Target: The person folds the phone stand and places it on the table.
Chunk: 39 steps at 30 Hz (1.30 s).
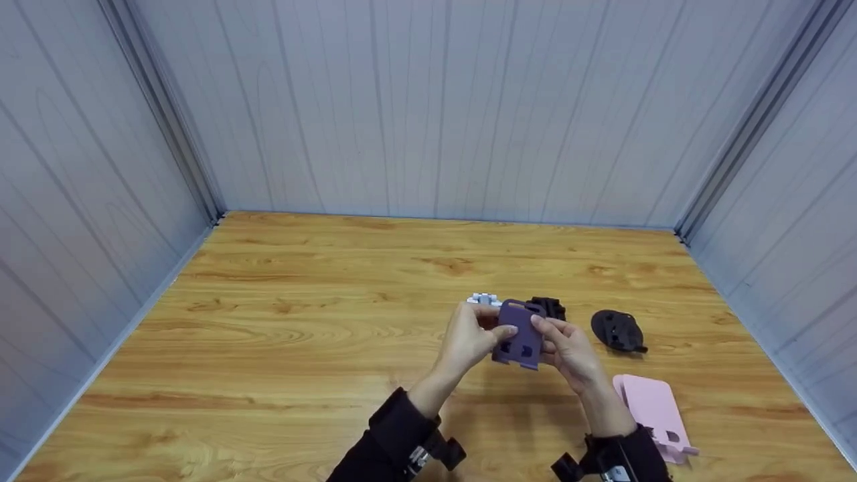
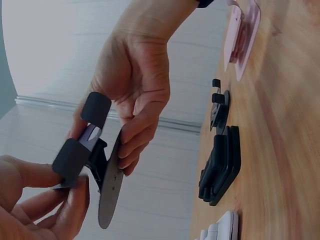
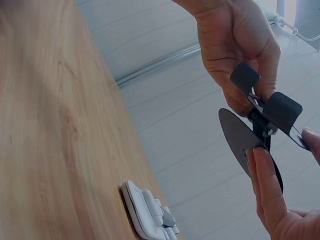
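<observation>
A purple phone stand (image 1: pixel 522 343) is held up over the table between both hands. It has a slotted plate, two lip hooks at the lower end, a dark hinge arm and a round base (image 2: pixel 111 195). My left hand (image 1: pixel 471 338) pinches the plate's left side, thumb on its face. On the other side my right hand (image 1: pixel 569 349) grips the stand, its thumb at the plate's upper right edge. The right hand's fingers (image 3: pixel 265 175) lie against the round base, which stands angled away from the plate.
Just beyond the hands lie a white folded stand (image 1: pixel 482 298) and a black folded stand (image 1: pixel 550 307). To the right are a black stand with a round base (image 1: pixel 617 329) and a pink stand (image 1: pixel 653 405) near the right forearm. Pale panel walls enclose the wooden table (image 1: pixel 281 335).
</observation>
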Motion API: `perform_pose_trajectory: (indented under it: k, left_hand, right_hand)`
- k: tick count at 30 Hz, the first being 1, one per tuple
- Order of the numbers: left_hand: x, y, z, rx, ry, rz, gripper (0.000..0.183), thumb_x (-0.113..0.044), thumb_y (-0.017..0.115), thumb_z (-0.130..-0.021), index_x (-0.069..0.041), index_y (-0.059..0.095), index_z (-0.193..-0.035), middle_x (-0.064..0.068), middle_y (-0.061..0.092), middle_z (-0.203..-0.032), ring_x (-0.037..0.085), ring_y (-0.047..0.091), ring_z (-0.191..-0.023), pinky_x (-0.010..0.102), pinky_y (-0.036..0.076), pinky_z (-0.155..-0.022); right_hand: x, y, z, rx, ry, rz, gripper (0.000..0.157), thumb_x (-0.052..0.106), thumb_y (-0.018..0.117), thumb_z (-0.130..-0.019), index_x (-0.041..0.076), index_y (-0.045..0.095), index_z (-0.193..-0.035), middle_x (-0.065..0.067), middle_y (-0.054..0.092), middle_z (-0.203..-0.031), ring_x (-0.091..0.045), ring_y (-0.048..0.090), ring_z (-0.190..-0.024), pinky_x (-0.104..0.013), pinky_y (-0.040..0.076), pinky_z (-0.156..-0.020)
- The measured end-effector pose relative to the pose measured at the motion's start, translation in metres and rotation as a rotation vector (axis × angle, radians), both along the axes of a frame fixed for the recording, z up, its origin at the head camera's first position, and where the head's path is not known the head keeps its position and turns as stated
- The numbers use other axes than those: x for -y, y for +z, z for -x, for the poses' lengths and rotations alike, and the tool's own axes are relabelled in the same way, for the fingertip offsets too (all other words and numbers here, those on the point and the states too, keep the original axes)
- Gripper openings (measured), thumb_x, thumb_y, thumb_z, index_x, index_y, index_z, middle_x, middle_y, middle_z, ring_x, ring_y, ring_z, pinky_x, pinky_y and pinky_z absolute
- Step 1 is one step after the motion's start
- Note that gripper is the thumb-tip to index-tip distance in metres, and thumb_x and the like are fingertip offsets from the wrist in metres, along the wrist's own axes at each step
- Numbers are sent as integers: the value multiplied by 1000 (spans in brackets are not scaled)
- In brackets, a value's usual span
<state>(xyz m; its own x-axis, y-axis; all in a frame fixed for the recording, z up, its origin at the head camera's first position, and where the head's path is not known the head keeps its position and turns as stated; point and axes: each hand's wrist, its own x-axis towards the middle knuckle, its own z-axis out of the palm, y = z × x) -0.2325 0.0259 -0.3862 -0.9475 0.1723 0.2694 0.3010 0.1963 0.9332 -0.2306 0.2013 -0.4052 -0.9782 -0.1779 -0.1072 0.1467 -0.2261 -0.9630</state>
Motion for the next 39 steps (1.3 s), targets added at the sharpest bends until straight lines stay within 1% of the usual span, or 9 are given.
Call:
perform_pose_trajectory:
  k: [4, 8, 11, 14, 19, 24, 28, 34, 39]
  left_hand:
    - [0, -1, -3, -97, 53, 77, 28, -14, 75, -71, -2, 67, -95, 1, 63, -80, 8, 57, -69, 20, 46, -61]
    - [0, -3, -7, -106, 108, 111, 41, -23, 75, -71, -1, 62, -103, 5, 60, -93, 16, 56, -82, 24, 46, -68]
    - [0, -5, -9, -66, 127, 115, 52, -30, 74, -71, -1, 58, -111, 8, 54, -103, 22, 52, -92, 29, 45, -73]
    - [1, -8, -8, -7, 102, 75, 60, -34, 73, -71, 0, 53, -117, 8, 52, -105, 22, 50, -94, 30, 46, -75]
    - [3, -13, -3, 100, 9, -41, 65, -31, 73, -73, 7, 48, -120, 8, 58, -94, 16, 57, -81, 25, 50, -67]
    - [4, -15, 0, 212, -66, -149, 64, -23, 72, -74, 11, 45, -120, 12, 62, -85, 17, 61, -75, 33, 52, -66]
    - [4, -14, 0, 236, -79, -192, 60, -18, 72, -74, 11, 46, -120, 13, 64, -82, 17, 62, -72, 37, 52, -68]
    - [5, -14, 0, 240, -73, -191, 61, -16, 73, -73, 12, 46, -119, 13, 64, -81, 18, 62, -70, 28, 52, -62]
    - [5, -17, 1, 238, -82, -205, 59, -12, 72, -73, 13, 46, -119, 14, 64, -79, 18, 62, -68, 28, 53, -59]
  right_hand:
    - [-2, 1, 0, 6, -14, 21, 17, 15, 48, -91, 2, 60, -91, -8, 65, -81, -18, 64, -73, -29, 53, -66]
    - [-3, 1, 0, 1, -21, 16, 18, 16, 48, -91, 3, 61, -91, -9, 65, -81, -19, 65, -73, -30, 53, -66]
    - [-4, 1, 0, -2, -24, 6, 18, 16, 49, -91, 3, 61, -92, -9, 65, -81, -19, 64, -72, -30, 53, -66]
    - [-4, 0, -1, -6, -19, 7, 18, 16, 48, -91, 3, 61, -94, -8, 65, -81, -18, 64, -72, -30, 53, -67]
    - [-5, 1, -2, -24, 10, 20, 18, 15, 48, -91, 5, 62, -92, -8, 66, -80, -17, 64, -73, -29, 52, -67]
    - [-5, 2, -2, -41, 46, 31, 19, 13, 46, -92, 8, 63, -87, -6, 66, -75, -15, 64, -71, -27, 52, -66]
    - [-4, 3, -2, -40, 43, 19, 17, 13, 47, -92, 7, 62, -86, -6, 66, -74, -15, 64, -70, -27, 52, -65]
    - [-4, 1, -2, -41, 26, 11, 16, 11, 48, -91, 7, 62, -84, -5, 65, -74, -15, 64, -69, -27, 52, -64]
    - [-3, -1, -1, -32, 8, -8, 11, 10, 51, -90, 4, 60, -89, -7, 65, -76, -18, 65, -70, -30, 53, -65]
